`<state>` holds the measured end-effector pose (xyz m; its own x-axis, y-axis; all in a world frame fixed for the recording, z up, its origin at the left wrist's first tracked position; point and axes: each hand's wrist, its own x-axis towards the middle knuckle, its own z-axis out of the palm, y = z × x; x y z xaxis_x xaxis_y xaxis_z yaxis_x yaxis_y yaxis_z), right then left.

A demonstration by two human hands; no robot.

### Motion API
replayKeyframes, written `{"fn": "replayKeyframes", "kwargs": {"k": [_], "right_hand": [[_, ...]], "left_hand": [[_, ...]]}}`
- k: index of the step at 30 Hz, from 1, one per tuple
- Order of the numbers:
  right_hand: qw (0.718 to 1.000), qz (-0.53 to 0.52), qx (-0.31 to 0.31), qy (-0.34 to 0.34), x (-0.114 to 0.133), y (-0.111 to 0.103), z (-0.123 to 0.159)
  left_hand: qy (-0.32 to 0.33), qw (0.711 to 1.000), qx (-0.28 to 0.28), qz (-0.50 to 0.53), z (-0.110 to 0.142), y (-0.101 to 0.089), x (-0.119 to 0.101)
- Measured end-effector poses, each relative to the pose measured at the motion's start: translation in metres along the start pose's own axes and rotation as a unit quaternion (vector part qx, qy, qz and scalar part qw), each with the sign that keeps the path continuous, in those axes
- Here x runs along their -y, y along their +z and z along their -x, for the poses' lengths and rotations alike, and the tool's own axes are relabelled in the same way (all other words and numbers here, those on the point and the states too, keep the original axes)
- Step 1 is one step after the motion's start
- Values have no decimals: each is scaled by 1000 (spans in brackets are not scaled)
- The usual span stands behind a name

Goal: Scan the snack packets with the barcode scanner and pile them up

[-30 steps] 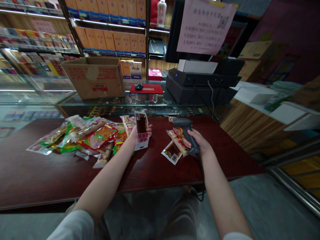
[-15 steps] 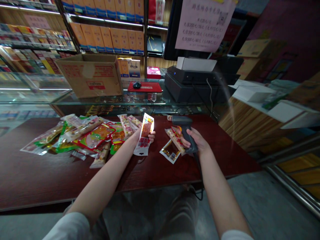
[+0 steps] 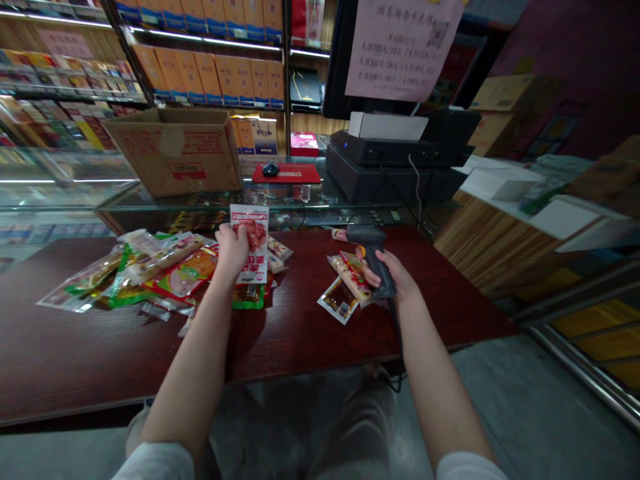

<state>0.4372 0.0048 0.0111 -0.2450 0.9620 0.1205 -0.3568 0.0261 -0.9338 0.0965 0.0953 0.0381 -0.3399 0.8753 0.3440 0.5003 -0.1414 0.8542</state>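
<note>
The white-and-red snack packet (image 3: pixel 257 260) has been shifted leftward and turned since the earlier frame; a face with a red picture is now shown instead of brownish contents. It is pinched along its left side by the left hand (image 3: pixel 233 249) and is held nearly upright over the right end of the heap of packaged snacks (image 3: pixel 175 277) on the tabletop (image 3: pixel 290 347). The barcode scanner (image 3: pixel 379 263) is still grasped by its handle in the right hand (image 3: pixel 401 277).
</note>
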Motion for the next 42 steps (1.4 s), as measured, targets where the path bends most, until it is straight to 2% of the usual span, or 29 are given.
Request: {"fn": "replayKeyframes", "kwargs": {"k": [1, 3, 8, 11, 14, 17, 19, 21, 23, 28, 31, 33, 36, 38, 40, 42], "right_hand": [[1000, -2, 0, 1, 0, 0, 0], [1000, -7, 0, 1, -1, 0, -1], [1000, -7, -8, -8, 2, 1, -1], [1000, -4, -26, -12, 6, -2, 1], [998, 11, -54, -14, 9, -10, 3], [993, 37, -111, -25, 11, -22, 5], [985, 50, -162, -23, 11, -30, 5], [977, 52, -207, -18, 11, -38, 4], [971, 45, -236, -17, 11, -43, 4], [966, 38, -255, -2, 9, -44, 1], [968, 33, -248, 2, 6, -43, -2], [968, 31, -247, 3, 4, -44, -3], [966, 31, -256, 5, 2, -45, -4], [967, 29, -255, 4, 2, -45, -4], [970, 22, -242, 3, 3, -44, -3], [975, 18, -222, 1, 4, -42, -2]], "left_hand": [[13, 997, -36, -67, -2, -3, 3], [16, 987, -57, -149, -2, -6, 8], [54, 958, 2, -282, 13, -6, 5], [107, 952, 4, -287, 21, -6, -6], [207, 954, 30, -214, 34, 5, -19], [265, 948, 148, -96, 53, 37, -24], [228, 944, 235, -41, 63, 68, -22], [146, 941, 303, -26, 66, 99, -18], [124, 938, 319, -52, 60, 128, -18], [216, 911, 325, -135, 36, 186, -37], [238, 896, 341, -158, 31, 212, -50], [240, 890, 345, -178, 31, 222, -54], [239, 883, 333, -231, 30, 224, -55], [231, 882, 319, -260, 28, 216, -55], [194, 908, 297, -224, 26, 201, -52], [109, 946, 290, -93, 26, 178, -47]]}}
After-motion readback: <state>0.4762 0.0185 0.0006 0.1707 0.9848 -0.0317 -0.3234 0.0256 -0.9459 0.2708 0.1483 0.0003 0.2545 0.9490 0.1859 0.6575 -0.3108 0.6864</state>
